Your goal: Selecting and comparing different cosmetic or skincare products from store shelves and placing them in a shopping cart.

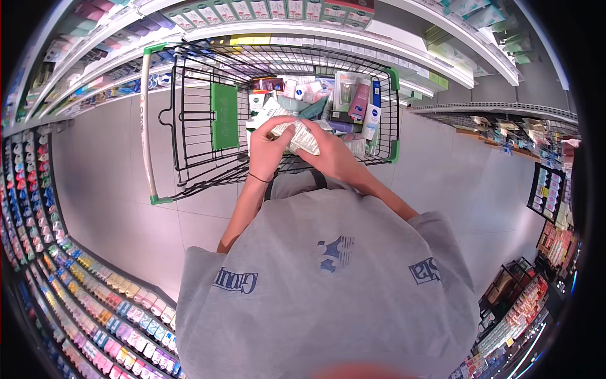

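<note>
My left hand (266, 147) and my right hand (331, 150) hold a small white package (304, 137) covered in fine print between them. Its exact kind is unclear. Behind my left fingers is a white carton (269, 112) with a barcode; I cannot tell whether the hand touches it. Both hands are above the near side of a black wire shopping cart (199, 113) with green corners. Inside the cart are a pink bottle (360, 99), a white Nivea bottle (371, 122), a teal tube (313, 109) and several other packages, partly hidden by my hands.
Store shelves (331, 32) with rows of boxed products run along the cart's far side. The cart's handle (146, 123) is at the left. Racks of bottles (109, 303) curve around the lower left. More displays (547, 194) stand at the right, beyond the tiled floor (440, 175).
</note>
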Motion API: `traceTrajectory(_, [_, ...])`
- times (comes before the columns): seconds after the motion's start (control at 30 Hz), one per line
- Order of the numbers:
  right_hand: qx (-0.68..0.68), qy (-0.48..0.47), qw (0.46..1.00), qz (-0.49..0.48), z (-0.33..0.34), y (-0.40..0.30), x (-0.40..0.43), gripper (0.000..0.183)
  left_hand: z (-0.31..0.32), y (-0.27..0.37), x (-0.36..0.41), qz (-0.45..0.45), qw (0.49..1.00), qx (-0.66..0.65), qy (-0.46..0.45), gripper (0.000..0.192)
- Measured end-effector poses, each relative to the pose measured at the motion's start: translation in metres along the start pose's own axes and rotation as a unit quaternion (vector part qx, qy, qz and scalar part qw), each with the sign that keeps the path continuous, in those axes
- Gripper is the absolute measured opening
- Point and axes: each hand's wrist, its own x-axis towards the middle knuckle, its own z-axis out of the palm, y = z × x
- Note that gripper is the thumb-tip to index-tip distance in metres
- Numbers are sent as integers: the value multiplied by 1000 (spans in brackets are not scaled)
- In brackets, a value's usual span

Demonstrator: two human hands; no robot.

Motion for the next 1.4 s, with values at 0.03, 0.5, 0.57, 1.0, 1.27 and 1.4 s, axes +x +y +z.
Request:
traceTrajectory(0.03, [-2,0,1000,-2,-2,0,-3,64,3,3,-1,5,1000,-5,-19,20])
traceTrajectory(0.5, [153,60,975,147,-3,-8,-28,63,11,-12,-1,-57,987,-127,-76,64])
traceTrajectory(0.57, [190,63,969,144,-1,-4,-30,62,10,-11,-1,-110,976,-132,-131,37])
traceTrajectory(1.0, [608,-56,778,148,-16,-2,-37,46,9,-3,-19,-157,912,-357,-127,37])
traceTrajectory(1.27, [551,-59,820,145,-6,-5,-44,63,19,-12,-26,-146,911,-335,-192,28])
traceTrajectory(1.4, [565,-72,811,131,-6,-2,-46,66,18,-13,-26,-173,864,-410,-236,30])
